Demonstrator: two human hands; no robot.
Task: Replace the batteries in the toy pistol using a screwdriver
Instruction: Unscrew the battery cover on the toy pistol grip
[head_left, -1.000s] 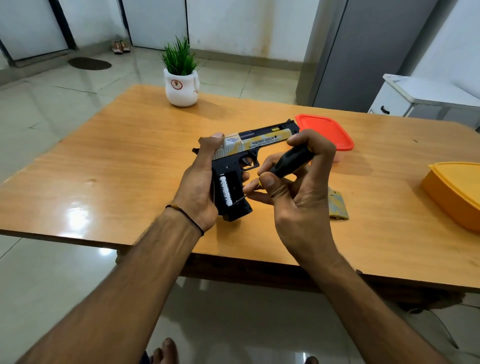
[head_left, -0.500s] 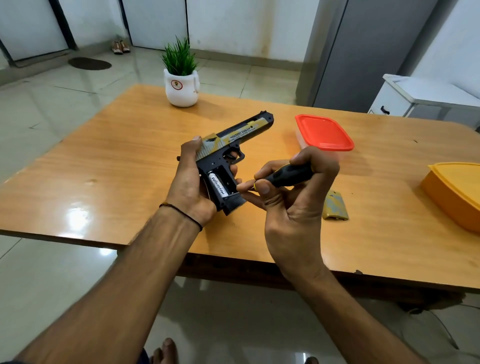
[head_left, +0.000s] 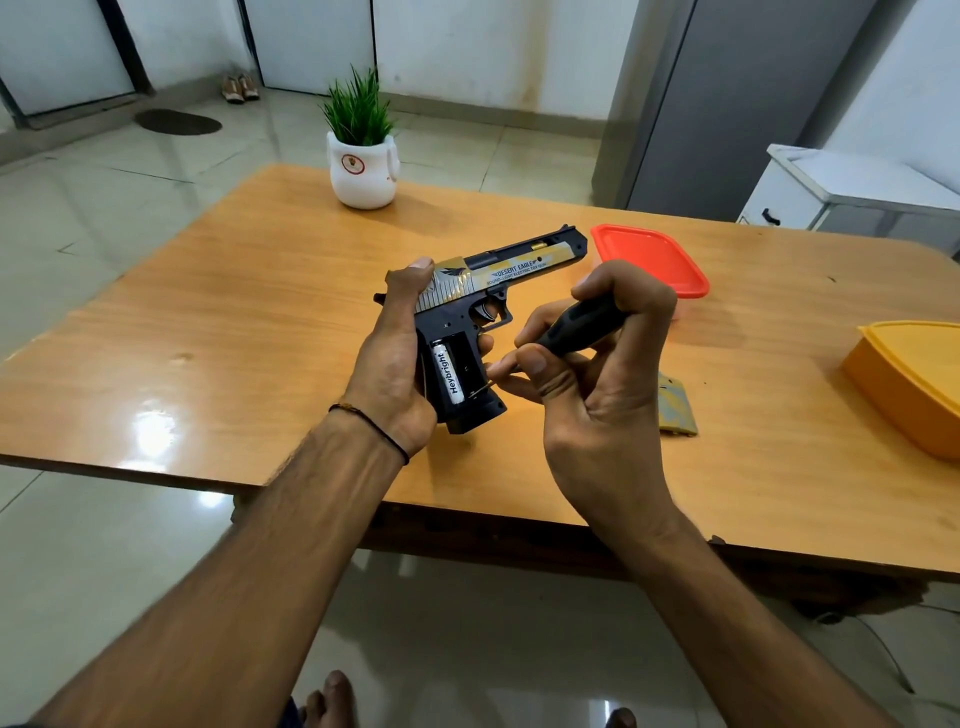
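Tilted a moment ago, the toy pistol (head_left: 498, 280) has swung level above the table's (head_left: 260, 312) near edge. The screwdriver (head_left: 576, 325) tip now sits at the near end of the open grip bay, beside the one battery (head_left: 448, 371) there, so prying it out looks next. The left hand (head_left: 389, 364) clamps the grip and the right hand (head_left: 597, 395) wraps the screwdriver. The grip cover (head_left: 675, 408) lies to the right.

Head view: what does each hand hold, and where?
Left hand grips the toy pistol by its grip; right hand holds the screwdriver by its black handle.
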